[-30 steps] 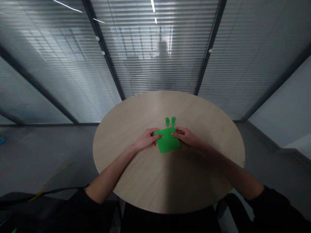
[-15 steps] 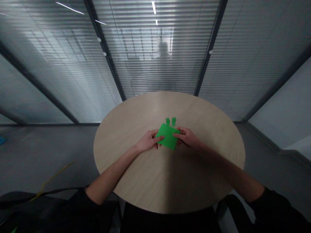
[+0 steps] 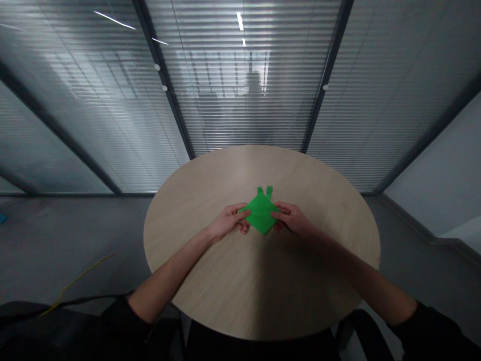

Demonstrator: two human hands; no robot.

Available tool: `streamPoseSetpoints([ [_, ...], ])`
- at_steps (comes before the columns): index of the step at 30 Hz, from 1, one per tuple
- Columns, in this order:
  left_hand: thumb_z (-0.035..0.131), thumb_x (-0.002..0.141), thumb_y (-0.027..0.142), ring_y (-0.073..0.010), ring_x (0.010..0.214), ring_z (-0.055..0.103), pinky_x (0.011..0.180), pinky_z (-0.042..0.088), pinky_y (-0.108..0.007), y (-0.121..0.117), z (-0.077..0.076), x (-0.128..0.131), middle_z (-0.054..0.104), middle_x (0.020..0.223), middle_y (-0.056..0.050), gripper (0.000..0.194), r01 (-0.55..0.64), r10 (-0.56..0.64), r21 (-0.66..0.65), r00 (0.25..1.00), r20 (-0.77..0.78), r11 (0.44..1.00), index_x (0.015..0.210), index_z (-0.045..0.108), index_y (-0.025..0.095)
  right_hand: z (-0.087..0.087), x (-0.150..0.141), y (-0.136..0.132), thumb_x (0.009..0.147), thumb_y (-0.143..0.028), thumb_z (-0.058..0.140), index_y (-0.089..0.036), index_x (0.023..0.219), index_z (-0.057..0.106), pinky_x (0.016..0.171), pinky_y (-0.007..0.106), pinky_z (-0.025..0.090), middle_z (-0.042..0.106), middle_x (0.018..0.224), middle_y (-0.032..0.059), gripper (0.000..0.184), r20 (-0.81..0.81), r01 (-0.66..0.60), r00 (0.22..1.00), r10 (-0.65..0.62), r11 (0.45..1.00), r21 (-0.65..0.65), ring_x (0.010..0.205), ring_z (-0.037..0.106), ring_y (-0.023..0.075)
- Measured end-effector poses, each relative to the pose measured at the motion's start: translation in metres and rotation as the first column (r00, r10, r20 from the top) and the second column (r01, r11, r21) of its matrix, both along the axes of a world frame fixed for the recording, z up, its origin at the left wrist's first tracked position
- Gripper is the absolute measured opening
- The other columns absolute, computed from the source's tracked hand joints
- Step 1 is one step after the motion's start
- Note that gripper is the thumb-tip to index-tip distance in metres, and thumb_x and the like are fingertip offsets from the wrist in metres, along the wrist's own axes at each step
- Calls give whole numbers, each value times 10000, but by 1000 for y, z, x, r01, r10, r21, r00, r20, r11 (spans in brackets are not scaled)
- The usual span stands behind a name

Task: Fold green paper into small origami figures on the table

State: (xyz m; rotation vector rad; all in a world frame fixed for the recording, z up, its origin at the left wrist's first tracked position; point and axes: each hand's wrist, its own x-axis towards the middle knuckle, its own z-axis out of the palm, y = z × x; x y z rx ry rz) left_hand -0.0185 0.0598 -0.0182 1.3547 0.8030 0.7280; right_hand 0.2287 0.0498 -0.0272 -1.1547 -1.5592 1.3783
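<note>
A green paper square sits turned like a diamond, one corner toward me, at the middle of a round wooden table. My left hand pinches its left corner with thumb and fingers. My right hand pinches its right corner the same way. Just beyond the sheet, two small green folded paper figures stand side by side on the tabletop, partly hidden behind the sheet's far corner.
Glass walls with horizontal blinds rise right behind the table's far edge. A dark chair or bag with a black and yellow cable sits on the grey floor at the lower left.
Both hands have turned the green sheet from lying square to me into a diamond with a corner pointing at me, and it has shifted slightly away from me.
</note>
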Motion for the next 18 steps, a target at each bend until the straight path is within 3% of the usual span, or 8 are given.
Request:
streamPoseSetpoints([
  [5,604,921,479,-90,499,565,501,476,-215,1,0,-1,629,658,-18,377,6,-3,32,997,-81,999,1048,621,124,3,2,-1,912,-416,600,-182,1069,693,527,276,531,705,749,35,297,107,-24,994,22,1000,18,528,619,140],
  [10,588,914,457,-78,434,468,435,345,-199,0,2,-5,556,566,25,307,29,16,165,965,-264,986,858,617,156,7,8,-2,884,-349,599,-179,916,718,525,264,453,658,673,17,210,284,-33,959,-4,991,128,559,583,148],
  [13,625,890,433,-74,461,380,455,257,-213,0,3,-7,467,540,47,326,30,88,311,929,-360,950,709,583,165,9,11,-2,835,-285,641,-173,872,709,617,276,444,679,752,32,137,386,-37,921,-57,972,230,672,597,162],
  [18,699,834,403,-108,549,377,540,246,-250,-2,8,-11,459,579,34,352,50,232,506,847,-478,861,623,532,176,14,11,-5,792,-255,701,-164,987,702,598,272,353,595,668,-17,216,541,-73,831,-126,940,332,622,531,146],
])
